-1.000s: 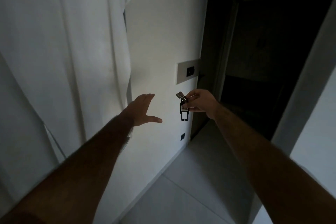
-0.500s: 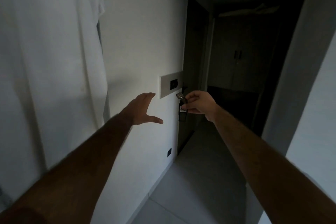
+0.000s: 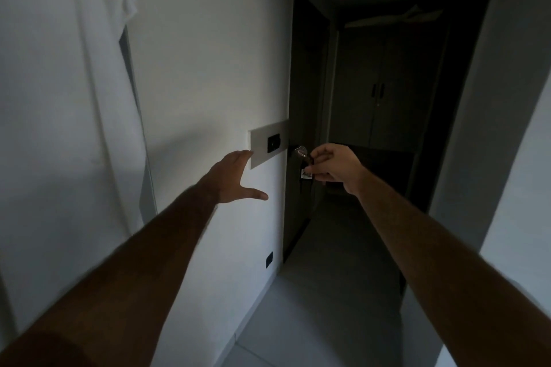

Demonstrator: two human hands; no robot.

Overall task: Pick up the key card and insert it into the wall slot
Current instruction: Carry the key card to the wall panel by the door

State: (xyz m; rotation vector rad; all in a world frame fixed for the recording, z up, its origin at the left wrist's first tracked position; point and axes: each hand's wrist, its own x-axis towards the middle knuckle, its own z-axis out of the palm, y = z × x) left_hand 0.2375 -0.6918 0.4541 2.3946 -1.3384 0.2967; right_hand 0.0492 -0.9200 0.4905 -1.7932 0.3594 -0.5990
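My right hand point(image 3: 335, 166) pinches a dark key card tag point(image 3: 307, 171) with a metal key point(image 3: 301, 151) dangling at its top. It hovers just right of the wall's corner, a short way from the grey wall plate point(image 3: 262, 146) whose black slot point(image 3: 273, 142) sits at mid height. My left hand point(image 3: 234, 179) is open with the thumb spread, its fingertips reaching the plate's lower left edge against the white wall.
White fabric point(image 3: 68, 83) hangs along the wall on the left. A dark doorway and corridor point(image 3: 372, 128) open to the right of the plate, with closet doors at the back. A small black socket point(image 3: 269, 259) sits low on the wall. Pale floor tiles lie below.
The view has moved closer to the wall plate, which now sits right at my left fingertips. My right hand still holds the key card, now beside the plate's right end.
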